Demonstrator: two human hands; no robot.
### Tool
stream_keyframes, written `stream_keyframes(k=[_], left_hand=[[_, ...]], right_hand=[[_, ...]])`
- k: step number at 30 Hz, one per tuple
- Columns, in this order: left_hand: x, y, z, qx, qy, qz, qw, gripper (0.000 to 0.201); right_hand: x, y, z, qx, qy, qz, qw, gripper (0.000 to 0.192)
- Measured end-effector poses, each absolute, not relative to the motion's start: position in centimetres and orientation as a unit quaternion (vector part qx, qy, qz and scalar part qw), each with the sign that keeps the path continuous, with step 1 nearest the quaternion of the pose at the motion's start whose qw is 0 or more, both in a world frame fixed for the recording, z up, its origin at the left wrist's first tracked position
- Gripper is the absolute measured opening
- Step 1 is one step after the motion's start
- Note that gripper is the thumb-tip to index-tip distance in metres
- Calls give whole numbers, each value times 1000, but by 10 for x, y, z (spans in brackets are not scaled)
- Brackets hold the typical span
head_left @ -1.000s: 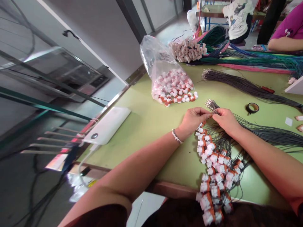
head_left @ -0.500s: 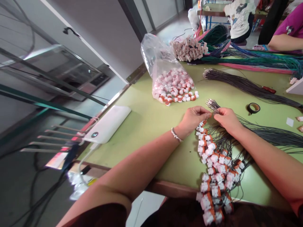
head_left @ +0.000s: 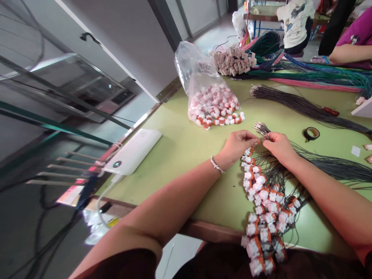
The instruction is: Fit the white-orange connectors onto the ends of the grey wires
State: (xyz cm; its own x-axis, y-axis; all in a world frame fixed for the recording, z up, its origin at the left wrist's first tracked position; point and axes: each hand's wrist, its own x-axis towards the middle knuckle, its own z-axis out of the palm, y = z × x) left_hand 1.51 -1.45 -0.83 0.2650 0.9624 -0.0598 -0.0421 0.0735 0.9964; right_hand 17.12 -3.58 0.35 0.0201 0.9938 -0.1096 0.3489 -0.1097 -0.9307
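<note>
My left hand (head_left: 236, 145) pinches a small white-and-orange connector at its fingertips. My right hand (head_left: 277, 145) holds a thin dark wire from the bundle (head_left: 328, 164) and meets the left hand at the connector. Below both hands lies a pile of wired connectors (head_left: 263, 209), trailing toward the table's near edge. The wire bundle's metal tips (head_left: 259, 128) fan out just beyond my fingers.
An open plastic bag of loose connectors (head_left: 215, 106) lies further back on the green table (head_left: 186, 151). A white power bank (head_left: 132, 152) sits at the left edge. A tape roll (head_left: 310, 133), another dark wire bundle (head_left: 302, 106), coloured wires (head_left: 314, 73) and other people's arms are at the back right.
Both hands stay together at the same spot; only the fingertips shift slightly. The camera view drifted a little.
</note>
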Motion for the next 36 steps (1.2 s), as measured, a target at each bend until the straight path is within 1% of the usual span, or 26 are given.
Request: stream_keyframes(k=[3,10,12,16,18,22,23,24,25,28,29,30,32,36], left_hand=[[16,-15,-8,531,438,421,591,11],[18,-15,-12,560,457,410,556,11],[17,-15,-12,559,451,414,559,11],[11,-13,-11,566,444,401,567,14],[5,-12,-7,594,437,362,570,13],[-8,-14,5,717,368,198,558,8],[-10,-13,7,748,345,173,539,9],[-12,-11,8,775,335,176,506,10],[-13,-7,8,796,342,207,454,12],[-19,14,1,803,430,349,221,20],[-21,23,-3,804,448,355,161,27],[-23,31,-8,810,458,345,125,32],[-28,45,-16,830,452,310,104,33],[-30,52,-25,839,450,293,89,26]], right_hand=[[171,-36,4,-612,-560,418,369,14],[171,-35,4,-617,-585,385,358,14],[171,-35,3,-611,-581,395,364,13],[173,-36,3,-598,-534,452,392,13],[173,-37,5,-595,-520,454,412,17],[173,-37,6,-599,-487,437,462,24],[173,-37,6,-599,-478,443,466,25],[172,-37,5,-599,-472,449,465,26],[172,-36,5,-597,-473,453,463,26],[171,-37,3,-592,-487,455,454,22],[170,-37,3,-590,-492,455,450,18],[170,-38,3,-587,-497,456,448,15],[170,-38,3,-583,-502,455,449,11],[170,-38,2,-586,-507,439,454,13]])
